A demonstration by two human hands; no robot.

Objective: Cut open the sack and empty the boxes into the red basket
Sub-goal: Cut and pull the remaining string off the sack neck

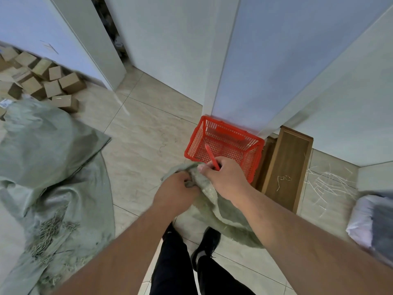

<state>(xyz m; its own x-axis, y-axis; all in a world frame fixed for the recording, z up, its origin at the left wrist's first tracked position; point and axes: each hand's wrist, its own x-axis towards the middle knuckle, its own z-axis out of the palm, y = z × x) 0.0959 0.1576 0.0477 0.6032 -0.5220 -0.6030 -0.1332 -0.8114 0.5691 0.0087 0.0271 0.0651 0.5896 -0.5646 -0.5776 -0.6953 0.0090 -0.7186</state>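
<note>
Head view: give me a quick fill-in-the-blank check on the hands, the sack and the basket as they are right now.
1. The right hand holds a slim ____ cutter.
2. The left hand grips the top of the green ____.
3. The red basket has ____ boxes in it.
4. Loose cardboard boxes lie on the floor at the far ____.

Missing words: red; sack; no; left

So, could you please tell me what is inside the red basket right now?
No boxes show inside the red basket; its mesh floor looks bare. The right hand, holding a red cutter and the sack, covers its near corner.
</note>
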